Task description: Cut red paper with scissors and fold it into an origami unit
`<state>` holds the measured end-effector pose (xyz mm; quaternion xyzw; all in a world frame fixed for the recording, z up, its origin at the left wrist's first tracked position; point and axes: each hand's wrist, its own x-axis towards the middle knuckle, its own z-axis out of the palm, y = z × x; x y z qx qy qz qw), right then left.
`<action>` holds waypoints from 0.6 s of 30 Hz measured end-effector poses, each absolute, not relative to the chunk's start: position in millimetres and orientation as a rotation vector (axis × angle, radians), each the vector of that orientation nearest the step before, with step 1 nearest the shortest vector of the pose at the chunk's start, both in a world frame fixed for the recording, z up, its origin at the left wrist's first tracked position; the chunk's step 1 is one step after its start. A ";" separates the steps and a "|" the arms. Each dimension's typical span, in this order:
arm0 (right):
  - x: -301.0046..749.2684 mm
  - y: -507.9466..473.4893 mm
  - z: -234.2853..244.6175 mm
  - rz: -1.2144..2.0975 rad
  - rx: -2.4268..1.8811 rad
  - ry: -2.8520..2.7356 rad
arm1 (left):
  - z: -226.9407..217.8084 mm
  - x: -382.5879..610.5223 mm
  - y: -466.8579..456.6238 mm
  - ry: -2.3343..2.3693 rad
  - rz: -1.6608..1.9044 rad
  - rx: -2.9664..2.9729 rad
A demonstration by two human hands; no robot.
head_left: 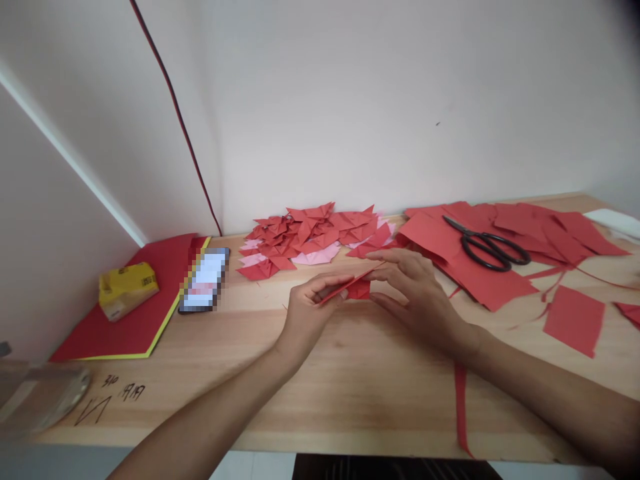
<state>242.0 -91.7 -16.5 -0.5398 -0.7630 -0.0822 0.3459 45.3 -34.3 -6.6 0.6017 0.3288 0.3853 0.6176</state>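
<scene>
A small folded piece of red paper point(359, 289) is held up just above the wooden table, between both hands. My left hand point(311, 303) pinches its left end, thumb and fingers closed on it. On the other side, my right hand point(415, 290) has its fingertips at the paper's upper and right edges, curved around it. Part of the paper is hidden behind the fingers. Behind the hands lies a heap of folded red paper pieces point(305, 233), with a few pink folded pieces point(317, 255) among them.
Black-handled scissors point(493, 252) rest on red paper sheets point(465, 273) at the back right. A red paper square point(575, 320) and a red strip point(461, 407) lie on the right. Leftward are a phone point(205, 280), large red sheets point(165, 287), a yellow packet point(127, 290) and a clear container point(47, 397).
</scene>
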 end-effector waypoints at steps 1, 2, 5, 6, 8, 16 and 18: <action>241.2 -91.9 -16.1 -0.207 -1.396 -1.985 | -7.4 45.4 -34.2 0.751 0.874 1.358; 240.2 -92.4 -15.5 -0.200 -1.388 -1.992 | -8.3 45.6 -34.0 0.743 0.864 1.336; 237.6 -94.2 -13.5 -0.199 -1.363 -2.013 | -11.6 45.8 -32.6 0.716 0.839 1.297; 236.9 -94.8 -13.0 -0.206 -1.364 -2.015 | -12.7 45.9 -31.9 0.708 0.835 1.283; 235.7 -95.7 -12.3 -0.220 -1.366 -2.012 | -14.7 45.9 -30.4 0.704 0.839 1.250; 234.3 -94.3 -13.1 -0.102 -1.363 -1.986 | -18.3 44.7 -27.7 0.701 0.799 1.234; 234.2 -93.3 -13.8 -0.051 -1.357 -1.983 | -17.3 44.5 -28.5 0.709 0.798 1.260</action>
